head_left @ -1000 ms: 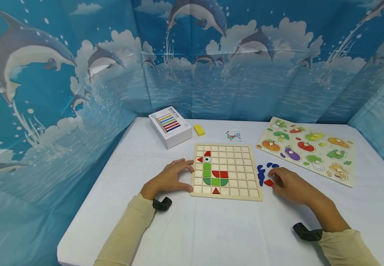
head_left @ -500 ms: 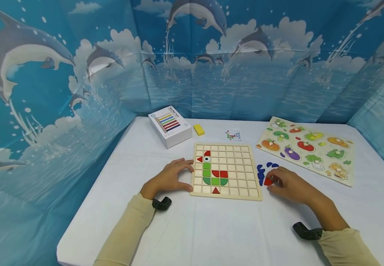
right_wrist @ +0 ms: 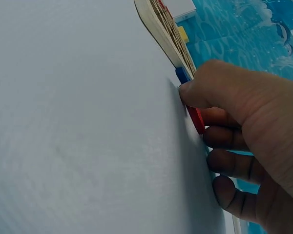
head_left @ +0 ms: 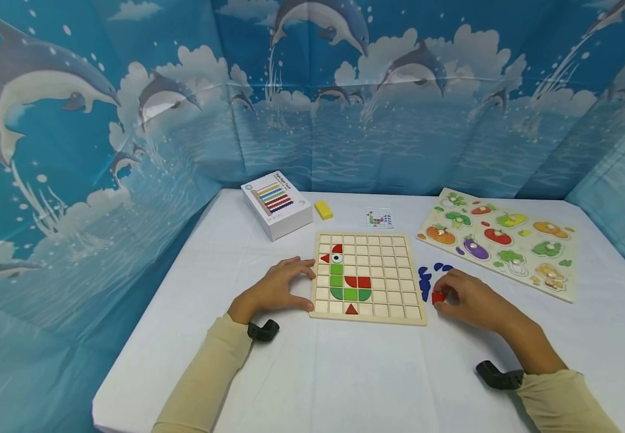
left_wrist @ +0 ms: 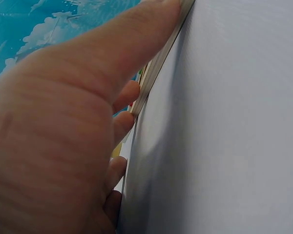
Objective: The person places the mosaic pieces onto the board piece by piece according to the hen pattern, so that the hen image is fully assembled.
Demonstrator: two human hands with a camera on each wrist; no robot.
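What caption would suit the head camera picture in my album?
The left hand touches a wooden grid board while the right hand pinches a red piece beside blue pieces.

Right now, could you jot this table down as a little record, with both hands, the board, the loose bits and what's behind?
Left hand: touching the left edge of the wooden grid board
Right hand: pinching a red piece
On the board: red tiles, green tiles, one eye tile
Loose by the board's right edge: blue pieces
Behind the board: white box, yellow block, small picture card
Far right: vegetable puzzle
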